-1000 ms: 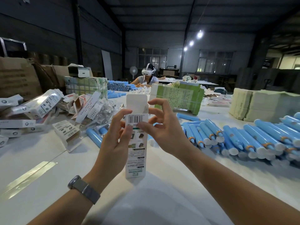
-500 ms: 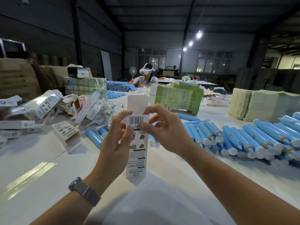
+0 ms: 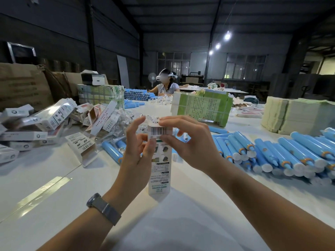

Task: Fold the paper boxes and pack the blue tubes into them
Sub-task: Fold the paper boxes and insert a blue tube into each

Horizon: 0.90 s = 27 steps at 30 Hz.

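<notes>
Paper box (image 3: 159,160) stands upright between my two hands, just above the white desk (image 3: 54,187), its long axis running from six to twelve o'clock in the head view and its barcode face toward me. My left hand (image 3: 135,160) grips the box from nine o'clock, thumb across the front panel and fingers curled behind it. My right hand (image 3: 190,140) comes in from three o'clock and pinches the top end: its thumb presses the front just under the barcode while its fingertips (image 3: 163,122) bear on the top flap (image 3: 154,121), which is bent over the mouth. I cannot tell whether the flap's tongue is tucked inside or only folded over.

I judge the top closure to be the step in hand, so the coming push goes down along the long axis, toward six o'clock, with the right hand the nearer one to the flap and the left acting as the brace.

Blue tubes (image 3: 272,151) lie in a heap on the desk at three o'clock, well apart from the box, caps toward me; a few more (image 3: 111,152) lie at nine o'clock behind my left hand.
</notes>
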Available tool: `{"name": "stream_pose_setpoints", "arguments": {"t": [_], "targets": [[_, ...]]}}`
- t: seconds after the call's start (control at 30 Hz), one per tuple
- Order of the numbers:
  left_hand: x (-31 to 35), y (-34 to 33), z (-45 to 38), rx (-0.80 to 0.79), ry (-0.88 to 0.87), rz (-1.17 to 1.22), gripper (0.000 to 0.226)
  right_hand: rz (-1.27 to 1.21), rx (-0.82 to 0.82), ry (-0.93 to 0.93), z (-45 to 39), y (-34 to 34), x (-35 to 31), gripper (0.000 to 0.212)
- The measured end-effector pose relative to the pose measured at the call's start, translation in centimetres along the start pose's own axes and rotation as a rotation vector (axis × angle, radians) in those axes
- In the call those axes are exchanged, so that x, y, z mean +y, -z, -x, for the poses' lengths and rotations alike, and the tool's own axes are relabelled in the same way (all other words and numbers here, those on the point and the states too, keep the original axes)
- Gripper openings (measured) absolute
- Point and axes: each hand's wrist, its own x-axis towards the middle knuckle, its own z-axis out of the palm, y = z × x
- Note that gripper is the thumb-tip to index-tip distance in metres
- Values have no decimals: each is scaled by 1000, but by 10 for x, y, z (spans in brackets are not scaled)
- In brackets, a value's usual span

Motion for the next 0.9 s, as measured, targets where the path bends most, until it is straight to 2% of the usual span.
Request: {"name": "stream_pose_setpoints", "arguments": {"t": [0.1, 0.27, 0.37, 0.5, 0.67, 0.8, 0.9], "targets": [[2, 0, 0, -10, -12, -28, 38, -65, -25, -48, -2, 2, -2, 20], [6, -1, 0, -12, 12, -34, 32, -317, -23, -268, -9, 5, -11, 10], [9, -1, 1, -15, 18, -34, 32, -331, -63, -330, -11, 5, -15, 7], [9, -2, 1, -21, 12, -31, 33, -228, -93, -319, -13, 4, -19, 12], [10, -2, 0, -13, 19, -31, 34, -88, -7, -225, -13, 0, -23, 6], [9, -3, 2, -31, 9, -52, 30, -109, -24, -249, -14, 0, -25, 7], [10, -4, 2, -41, 21, -63, 32, -81, -14, -195, -15, 2, -26, 7]]}}
